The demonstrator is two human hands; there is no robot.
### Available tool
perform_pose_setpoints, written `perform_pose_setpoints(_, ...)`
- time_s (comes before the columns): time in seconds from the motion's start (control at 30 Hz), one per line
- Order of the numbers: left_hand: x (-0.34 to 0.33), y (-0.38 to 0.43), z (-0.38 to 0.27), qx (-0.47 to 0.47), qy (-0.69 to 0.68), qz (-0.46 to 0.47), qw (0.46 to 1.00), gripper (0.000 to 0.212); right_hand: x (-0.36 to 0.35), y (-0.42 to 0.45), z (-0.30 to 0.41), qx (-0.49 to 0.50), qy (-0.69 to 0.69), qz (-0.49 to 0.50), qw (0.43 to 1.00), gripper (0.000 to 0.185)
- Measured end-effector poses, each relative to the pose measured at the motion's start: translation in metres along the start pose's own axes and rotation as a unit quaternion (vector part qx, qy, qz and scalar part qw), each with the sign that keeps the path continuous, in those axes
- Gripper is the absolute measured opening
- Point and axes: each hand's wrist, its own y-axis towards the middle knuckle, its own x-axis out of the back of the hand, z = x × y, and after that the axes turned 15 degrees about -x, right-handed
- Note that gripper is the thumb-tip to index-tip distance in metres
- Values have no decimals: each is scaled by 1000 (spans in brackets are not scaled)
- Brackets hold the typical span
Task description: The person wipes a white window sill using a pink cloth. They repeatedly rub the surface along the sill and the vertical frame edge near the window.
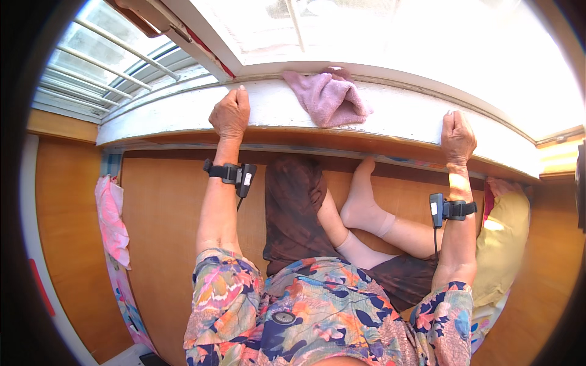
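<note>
Both my arms reach forward to the white-painted windowsill [183, 110]. My left hand [231, 113] is closed in a fist with the thumb on top, over the left part of the sill, and nothing shows in it. My right hand [458, 137] is a similar fist over the right part of the sill, also with nothing visible in it. A crumpled pink-purple cloth [329, 98] lies on the sill between the hands, nearer the left one, touching neither. Whether the fists rest on the sill or hover over it, I cannot tell.
Window bars [119, 43] stand at the upper left beside a white window frame [284, 68]. I sit on a wooden surface [160, 219], legs folded before me. Pink fabric [112, 215] lies along the left edge, a yellow-green cloth [501, 242] along the right.
</note>
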Motion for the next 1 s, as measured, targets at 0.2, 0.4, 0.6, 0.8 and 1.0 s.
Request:
perform_pose_setpoints(0.2, 7, -1, -9, -25, 12, 12, 1000, 35, -2, 2, -5, 20, -40, 10, 999, 21)
perform_pose_setpoints(0.4, 3, -3, -5, -35, 7, -5, 999, 35, 13, 0, 46, -36, 69, 98, 992, 33)
perform_pose_setpoints(0.6, -2, -4, 1, -35, 45, 15, 998, 35, 2, -44, 180, 242, 163, 112, 950, 40)
perform_pose_setpoints(0.8, -3, -3, 1, -15, 41, 39, 998, 36, -26, -61, 209, 329, 71, 89, 937, 37)
perform_pose_setpoints(1.0, -2, -5, 3, -20, 16, 34, 999, 35, -23, -7, 47, 267, -47, 54, 961, 20)
